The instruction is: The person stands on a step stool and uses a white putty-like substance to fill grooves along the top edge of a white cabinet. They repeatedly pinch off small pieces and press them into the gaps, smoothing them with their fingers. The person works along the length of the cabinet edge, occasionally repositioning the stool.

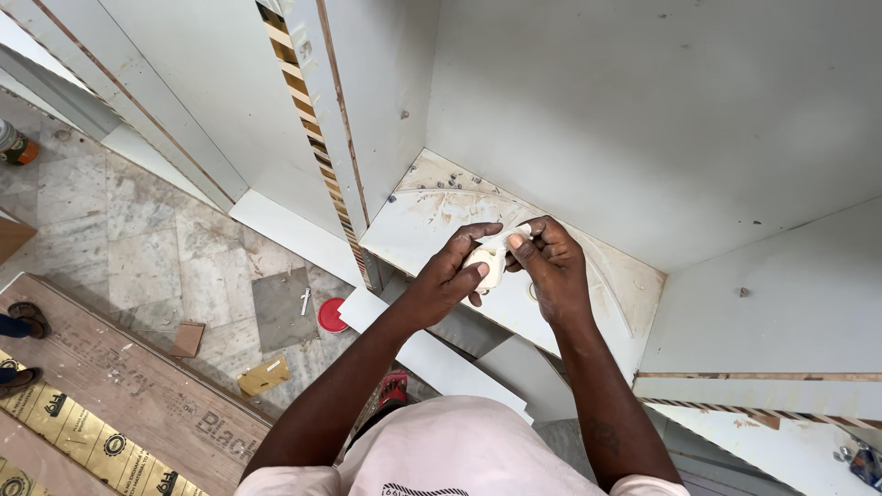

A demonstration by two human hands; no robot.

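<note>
**Hands meet over a small cream object above a white shelf**

Hands come together at the centre of the head view, over the white shelf panel of a laminate cabinet. The left hand curls around a small cream-coloured object, thumb and fingers closed on its body. The right hand reaches in from the other side and pinches a thin white strip that rises from the top of the object — thumb and forefinger clamped on it. Whether the strip is tape, paper or part of the object cannot be told. Both hands touch at the object, held just above the shelf rather than resting on it.

The shelf surface is scuffed and marked with a curved pencil-like line, with a few small dark specks near its back edge. White cabinet walls rise behind and to the right. A striped edge band runs down the panel at the left.

Below, on the marble floor, lie a red round lid, a brown offcut and a yellowish scrap. A plywood sheet sits at lower left — another person's sandalled feet are at its edge.
</note>
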